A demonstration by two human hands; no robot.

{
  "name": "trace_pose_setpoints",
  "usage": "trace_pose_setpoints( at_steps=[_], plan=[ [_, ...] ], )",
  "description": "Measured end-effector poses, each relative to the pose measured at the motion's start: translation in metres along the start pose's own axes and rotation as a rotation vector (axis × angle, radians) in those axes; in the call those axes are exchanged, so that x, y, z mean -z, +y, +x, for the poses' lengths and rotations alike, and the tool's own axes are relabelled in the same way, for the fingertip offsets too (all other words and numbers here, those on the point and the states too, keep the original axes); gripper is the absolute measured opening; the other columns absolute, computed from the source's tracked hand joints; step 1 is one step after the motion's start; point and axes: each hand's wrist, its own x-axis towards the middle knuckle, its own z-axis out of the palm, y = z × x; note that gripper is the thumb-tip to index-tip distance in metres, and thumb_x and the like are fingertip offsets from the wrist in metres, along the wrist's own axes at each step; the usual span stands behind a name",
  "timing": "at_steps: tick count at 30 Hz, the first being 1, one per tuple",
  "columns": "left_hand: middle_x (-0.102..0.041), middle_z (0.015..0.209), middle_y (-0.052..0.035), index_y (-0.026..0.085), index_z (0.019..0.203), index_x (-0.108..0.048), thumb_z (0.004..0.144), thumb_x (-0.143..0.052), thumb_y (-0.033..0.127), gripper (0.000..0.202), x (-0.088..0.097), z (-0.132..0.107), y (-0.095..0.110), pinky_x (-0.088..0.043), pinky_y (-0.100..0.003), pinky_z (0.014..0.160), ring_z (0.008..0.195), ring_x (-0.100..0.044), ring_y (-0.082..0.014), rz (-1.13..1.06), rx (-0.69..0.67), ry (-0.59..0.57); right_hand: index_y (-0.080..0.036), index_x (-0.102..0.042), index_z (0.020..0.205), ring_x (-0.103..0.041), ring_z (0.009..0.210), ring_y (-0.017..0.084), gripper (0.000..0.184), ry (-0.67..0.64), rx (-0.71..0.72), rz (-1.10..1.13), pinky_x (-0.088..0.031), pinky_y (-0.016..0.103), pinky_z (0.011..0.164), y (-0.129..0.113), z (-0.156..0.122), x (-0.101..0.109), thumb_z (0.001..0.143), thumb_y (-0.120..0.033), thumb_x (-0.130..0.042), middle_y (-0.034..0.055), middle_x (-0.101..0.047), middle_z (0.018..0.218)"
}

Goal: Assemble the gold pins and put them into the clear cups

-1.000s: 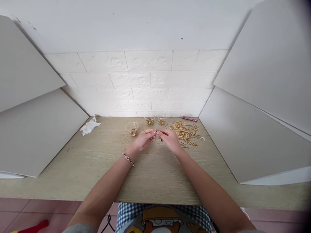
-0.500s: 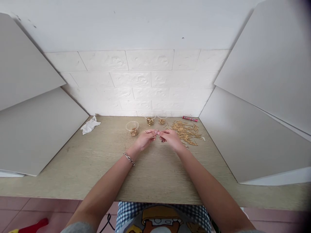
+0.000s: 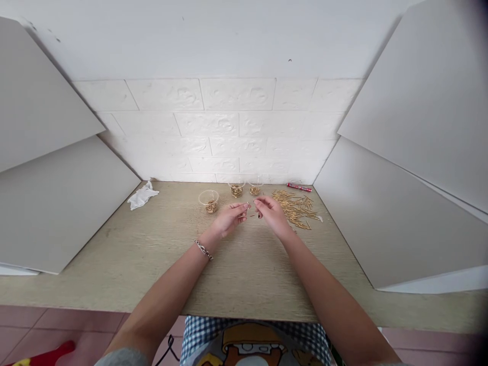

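Note:
My left hand hovers over the middle of the wooden table, its fingers pinched on a small gold piece. My right hand is a little to its right, fingers curled in a pinch on something too small to name. The two hands are a short gap apart. A pile of thin gold sticks lies just right of my right hand. Three clear plastic cups with gold bits stand behind the hands: one at the left, two further back.
A crumpled white cloth lies at the table's back left. A red pen-like item rests against the white brick wall at the back right. Grey slanted panels close in both sides.
My hands were touching at the fingertips; now the right hand has drawn away to the right and a gap shows between them.

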Motion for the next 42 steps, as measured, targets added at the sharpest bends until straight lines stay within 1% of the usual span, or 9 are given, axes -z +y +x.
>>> trace_pose_setpoints(
  at_steps=[2,6,14,19,22,26,31,36,42],
  plan=[
    [-0.053,0.065,0.0015,0.012,0.07,-0.066,0.059,-0.078,0.031,0.025,-0.0004,-0.0003,0.0004,-0.036,-0.021,0.059,0.058,-0.045,-0.0053,0.019,-0.002,0.007,-0.018,-0.063,0.085,-0.051,0.058,0.012,0.03,0.012,0.036,-0.073,-0.041,0.024,0.052,-0.0023,-0.0007,0.0008,0.07,-0.044,-0.059,0.0004,-0.058,0.065],
    [-0.052,0.063,0.0016,0.012,0.07,-0.067,0.059,-0.077,0.035,0.027,-0.0015,-0.0005,0.0003,-0.034,-0.021,0.057,0.056,-0.043,-0.0054,0.108,-0.012,0.015,-0.016,-0.066,0.078,-0.052,0.06,0.013,0.029,-0.021,0.031,-0.153,-0.042,0.026,0.055,-0.002,-0.0011,0.001,0.07,-0.042,-0.058,0.0017,-0.06,0.066],
    [-0.057,0.067,-0.0012,0.013,0.079,-0.071,0.06,-0.075,0.039,0.032,0.0012,0.0028,-0.0013,-0.031,-0.022,0.057,0.058,-0.04,-0.0068,0.305,-0.072,0.052,-0.015,-0.063,0.073,-0.051,0.057,0.012,0.024,-0.034,-0.038,-0.122,-0.041,0.024,0.052,0.0023,-0.0003,-0.0005,0.069,-0.039,-0.057,-0.0002,-0.057,0.061],
    [-0.057,0.067,-0.0014,0.014,0.08,-0.071,0.06,-0.074,0.041,0.034,0.0009,0.0031,-0.0018,-0.031,-0.023,0.057,0.057,-0.04,-0.0071,0.324,-0.084,0.067,-0.015,-0.062,0.075,-0.05,0.057,0.012,0.024,-0.03,-0.047,-0.134,-0.041,0.024,0.052,0.0021,-0.0003,-0.0014,0.07,-0.038,-0.056,-0.0001,-0.056,0.062],
    [-0.056,0.066,-0.0008,0.014,0.074,-0.07,0.06,-0.075,0.039,0.029,-0.0006,0.0014,0.0002,-0.031,-0.023,0.059,0.057,-0.04,-0.0065,0.266,-0.079,0.069,-0.016,-0.063,0.085,-0.049,0.058,0.011,0.027,-0.022,0.017,-0.184,-0.041,0.024,0.052,0.0006,-0.0021,-0.0005,0.071,-0.038,-0.057,0.0004,-0.057,0.068],
    [-0.054,0.063,0.0005,0.013,0.066,-0.067,0.061,-0.075,0.036,0.025,-0.0002,-0.0001,0.0037,-0.033,-0.023,0.061,0.058,-0.042,-0.0062,0.177,-0.039,0.03,-0.019,-0.064,0.097,-0.047,0.055,0.009,0.03,-0.039,0.188,-0.38,-0.041,0.024,0.056,-0.0021,-0.0057,0.0018,0.071,-0.032,-0.061,-0.0008,-0.058,0.072],
    [-0.059,0.069,-0.0019,0.012,0.075,-0.069,0.063,-0.074,0.034,0.025,0.0025,0.0003,0.0046,-0.033,-0.023,0.061,0.059,-0.044,-0.0065,0.171,0.003,-0.04,-0.02,-0.064,0.105,-0.049,0.056,0.01,0.032,-0.077,0.349,-0.565,-0.042,0.025,0.061,-0.0017,-0.0075,0.0025,0.074,-0.025,-0.061,0.0011,-0.062,0.077],
    [-0.061,0.071,-0.0029,0.012,0.075,-0.07,0.063,-0.074,0.031,0.023,0.003,0.0008,0.0053,-0.033,-0.023,0.061,0.059,-0.045,-0.0068,0.191,0.008,-0.053,-0.02,-0.066,0.102,-0.052,0.06,0.011,0.027,-0.078,0.408,-0.633,-0.044,0.026,0.064,-0.0013,-0.0079,0.0021,0.076,-0.023,-0.061,0.0026,-0.065,0.079],
    [-0.06,0.071,-0.0023,0.011,0.075,-0.069,0.063,-0.075,0.027,0.021,0.0022,-0.0005,0.0079,-0.035,-0.023,0.062,0.06,-0.046,-0.0066,0.16,0.019,-0.063,-0.019,-0.067,0.101,-0.052,0.059,0.011,0.026,-0.076,0.402,-0.616,-0.045,0.025,0.063,-0.0031,-0.0091,0.002,0.076,-0.022,-0.061,0.0029,-0.065,0.078]
  ],
)
